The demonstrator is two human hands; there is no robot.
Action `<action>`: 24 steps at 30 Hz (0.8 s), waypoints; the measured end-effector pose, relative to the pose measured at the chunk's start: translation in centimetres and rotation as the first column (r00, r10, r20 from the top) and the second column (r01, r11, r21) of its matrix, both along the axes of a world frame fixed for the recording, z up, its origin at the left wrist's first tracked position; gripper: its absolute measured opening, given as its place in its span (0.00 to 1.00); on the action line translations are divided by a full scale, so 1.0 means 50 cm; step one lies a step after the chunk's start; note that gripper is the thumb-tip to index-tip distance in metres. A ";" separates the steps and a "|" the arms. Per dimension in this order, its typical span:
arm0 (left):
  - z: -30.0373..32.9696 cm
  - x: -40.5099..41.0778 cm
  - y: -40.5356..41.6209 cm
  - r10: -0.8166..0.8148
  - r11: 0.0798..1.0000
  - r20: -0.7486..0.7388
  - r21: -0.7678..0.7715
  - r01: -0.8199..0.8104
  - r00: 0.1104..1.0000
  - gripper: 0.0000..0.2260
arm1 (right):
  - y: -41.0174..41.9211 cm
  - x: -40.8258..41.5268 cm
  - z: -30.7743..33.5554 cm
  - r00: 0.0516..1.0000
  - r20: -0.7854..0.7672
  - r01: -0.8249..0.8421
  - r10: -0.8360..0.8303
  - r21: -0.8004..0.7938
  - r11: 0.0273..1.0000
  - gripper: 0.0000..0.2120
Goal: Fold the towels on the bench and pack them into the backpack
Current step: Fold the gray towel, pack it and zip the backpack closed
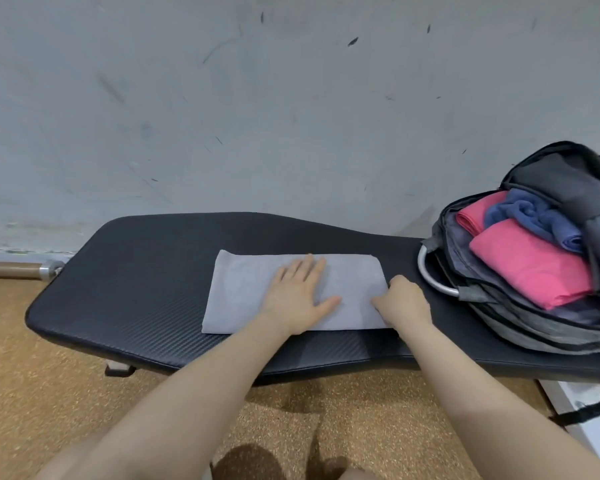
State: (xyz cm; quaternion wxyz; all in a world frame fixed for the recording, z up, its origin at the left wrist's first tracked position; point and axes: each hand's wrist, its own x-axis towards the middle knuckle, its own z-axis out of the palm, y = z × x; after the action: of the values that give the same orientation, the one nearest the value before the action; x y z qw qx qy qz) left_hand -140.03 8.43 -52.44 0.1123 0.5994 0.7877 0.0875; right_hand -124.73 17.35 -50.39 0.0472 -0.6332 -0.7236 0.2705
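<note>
A grey towel point(243, 289), folded into a flat rectangle, lies on the black padded bench point(136, 282). My left hand point(297, 294) presses flat on its middle with fingers straight and spread. My right hand point(404, 301) has curled fingers that pinch the towel's right edge near the front corner. At the bench's right end an open grey backpack point(520, 317) lies on its side, holding two folded pink towels point(530, 265) and a bunched blue towel point(534, 213).
A scuffed pale wall point(291, 98) rises right behind the bench. The floor point(49, 393) in front is brown and speckled. A metal bar end point(51, 268) sticks out at the bench's left. A silver handle point(430, 275) curves from the backpack's near side.
</note>
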 end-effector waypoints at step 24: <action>-0.006 -0.121 -0.132 0.386 0.900 0.101 0.179 -0.398 0.917 0.27 | -0.134 -0.195 0.021 0.842 -0.075 -0.520 0.535 0.153 0.840 0.14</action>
State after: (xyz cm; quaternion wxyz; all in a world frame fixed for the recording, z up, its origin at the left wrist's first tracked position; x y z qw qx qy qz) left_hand -146.09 1.83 -52.76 0.0576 0.4336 0.8758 0.2042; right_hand -134.48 10.64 -49.35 0.0524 -0.3885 -0.8818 0.2623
